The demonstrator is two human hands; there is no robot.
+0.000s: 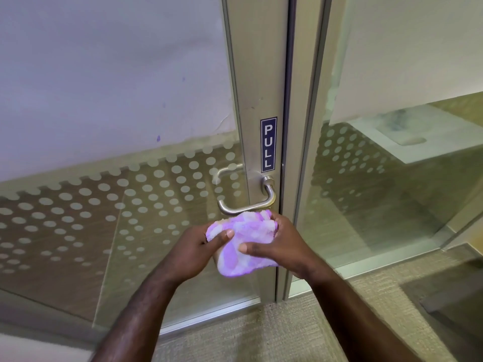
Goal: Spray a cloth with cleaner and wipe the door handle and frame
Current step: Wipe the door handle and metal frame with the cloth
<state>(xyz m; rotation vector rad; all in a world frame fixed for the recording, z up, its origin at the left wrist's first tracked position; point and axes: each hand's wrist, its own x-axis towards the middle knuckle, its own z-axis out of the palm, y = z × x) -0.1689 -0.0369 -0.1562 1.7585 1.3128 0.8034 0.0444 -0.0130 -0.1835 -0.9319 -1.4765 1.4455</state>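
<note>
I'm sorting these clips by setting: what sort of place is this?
Probably an office or similar commercial building. The aluminium-framed glass door has a PULL sticker above a lever handle, the glass carries frosted dot film, and the floor is carpet.

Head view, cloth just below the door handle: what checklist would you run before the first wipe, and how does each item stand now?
1. Cloth in hand: ok, left hand and right hand both grip it, bunched.
2. Cloth dampened with cleaner: cannot tell; no spray bottle in view.
3. Door handle reachable: ok, it sits just above the cloth, unobstructed.
4. Cloth touching the handle: cannot tell; its top edge is right at the lever.
5. Door frame clear for wiping: ok, only the PULL sticker on it.
6. Door shut and steady: ok, its edge sits against the neighbouring frame.
</note>
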